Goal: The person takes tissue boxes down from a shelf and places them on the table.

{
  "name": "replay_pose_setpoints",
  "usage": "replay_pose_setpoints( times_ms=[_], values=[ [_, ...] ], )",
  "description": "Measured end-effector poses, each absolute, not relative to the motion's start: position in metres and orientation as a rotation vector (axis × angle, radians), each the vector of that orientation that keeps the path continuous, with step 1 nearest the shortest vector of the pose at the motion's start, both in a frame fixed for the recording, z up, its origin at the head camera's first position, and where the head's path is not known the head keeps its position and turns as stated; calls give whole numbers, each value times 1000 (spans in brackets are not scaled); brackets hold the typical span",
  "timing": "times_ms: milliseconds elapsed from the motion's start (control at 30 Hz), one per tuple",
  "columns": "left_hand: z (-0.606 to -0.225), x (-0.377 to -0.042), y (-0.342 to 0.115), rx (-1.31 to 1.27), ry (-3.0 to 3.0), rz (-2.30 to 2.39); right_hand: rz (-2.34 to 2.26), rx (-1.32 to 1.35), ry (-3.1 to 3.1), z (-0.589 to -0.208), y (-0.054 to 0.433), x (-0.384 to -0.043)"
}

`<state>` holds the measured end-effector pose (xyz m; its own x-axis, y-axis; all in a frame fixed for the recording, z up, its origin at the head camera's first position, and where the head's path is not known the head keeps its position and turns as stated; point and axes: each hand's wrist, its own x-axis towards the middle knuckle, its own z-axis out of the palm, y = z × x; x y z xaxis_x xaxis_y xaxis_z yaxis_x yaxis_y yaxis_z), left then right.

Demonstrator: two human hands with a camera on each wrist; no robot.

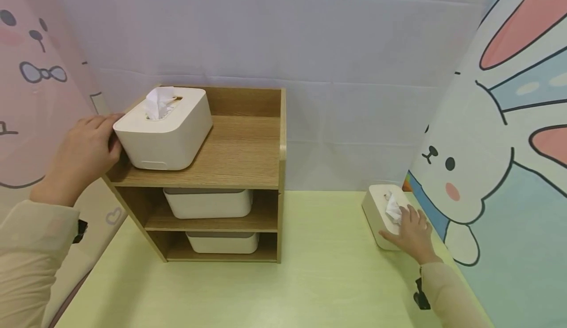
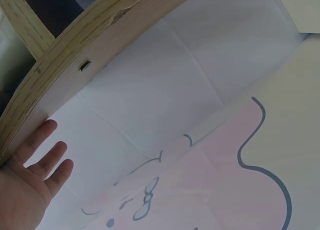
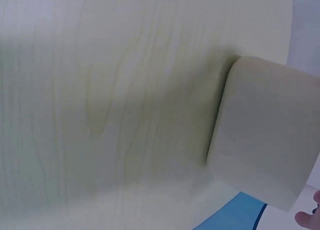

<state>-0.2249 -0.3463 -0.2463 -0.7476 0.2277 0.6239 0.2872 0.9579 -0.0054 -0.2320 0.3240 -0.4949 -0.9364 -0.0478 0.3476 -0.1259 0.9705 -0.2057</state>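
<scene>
My left hand (image 1: 90, 146) is at the upper left edge of a wooden shelf unit (image 1: 243, 143). In the left wrist view its fingers (image 2: 55, 157) lie along the outside of the side panel (image 2: 55, 97), the thumb hidden behind it. Right beside this hand a white tissue box (image 1: 177, 146) stands tilted on the top shelf, a tissue sticking out. My right hand (image 1: 414, 234) spans the near end of a second white tissue box (image 1: 376, 215) on the table, thumb on its left side, fingers by the tissue and over the right side. The right wrist view shows its end wall (image 3: 265, 130).
Two white bins, an upper bin (image 1: 208, 206) and a lower bin (image 1: 223, 244), sit in the unit's compartments. The pale yellow table (image 1: 319, 269) runs between unit and right-hand box. Behind hangs a white cloth (image 1: 336, 136); rabbit-print cloth (image 1: 478, 185) stands close on the right.
</scene>
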Motion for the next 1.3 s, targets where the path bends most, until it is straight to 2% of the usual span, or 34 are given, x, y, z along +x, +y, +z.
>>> replay_pose_setpoints(
  times_ms=[633,1300],
  values=[
    [-245,-223,-346,-359,-2446,-78,228,340,-2653,-418,271,-241],
    [-247,-226,-346,-372,-2436,-93,299,568,-2531,-313,206,-244]
  ],
)
